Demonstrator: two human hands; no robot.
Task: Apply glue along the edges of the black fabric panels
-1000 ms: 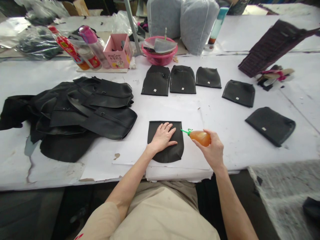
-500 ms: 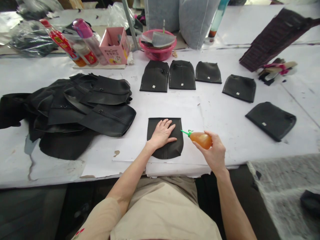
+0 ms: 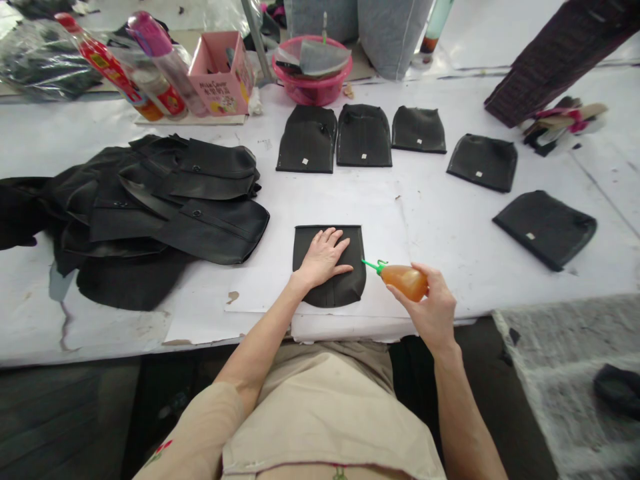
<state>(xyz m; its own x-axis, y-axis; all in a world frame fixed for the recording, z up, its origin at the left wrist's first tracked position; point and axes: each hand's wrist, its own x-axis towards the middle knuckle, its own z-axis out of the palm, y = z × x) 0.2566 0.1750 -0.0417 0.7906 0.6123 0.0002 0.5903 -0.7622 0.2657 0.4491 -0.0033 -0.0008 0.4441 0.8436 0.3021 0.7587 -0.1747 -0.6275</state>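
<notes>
A black leather-like panel (image 3: 333,292) lies flat on the white-covered table, its straight edge away from me and its rounded end near me. My left hand (image 3: 325,257) rests on it with fingers spread. In my right hand (image 3: 434,303) is a squeeze bottle (image 3: 404,283) of amber liquid with a green nozzle, tilted to the left. The nozzle tip is at the panel's right edge; whether liquid is coming out cannot be made out.
Left of the panel is a heap of black pieces (image 3: 215,230). Several similar panels (image 3: 364,137) with small white tags lie in an arc behind and right. At the back stand a pink basket (image 3: 313,90), a pink box (image 3: 220,80) and bottles (image 3: 107,63).
The view has tilted slightly, so the table things sit higher in the picture. The nozzle tip has slid a little along the panel's right edge toward me. Both hands keep their hold.
</notes>
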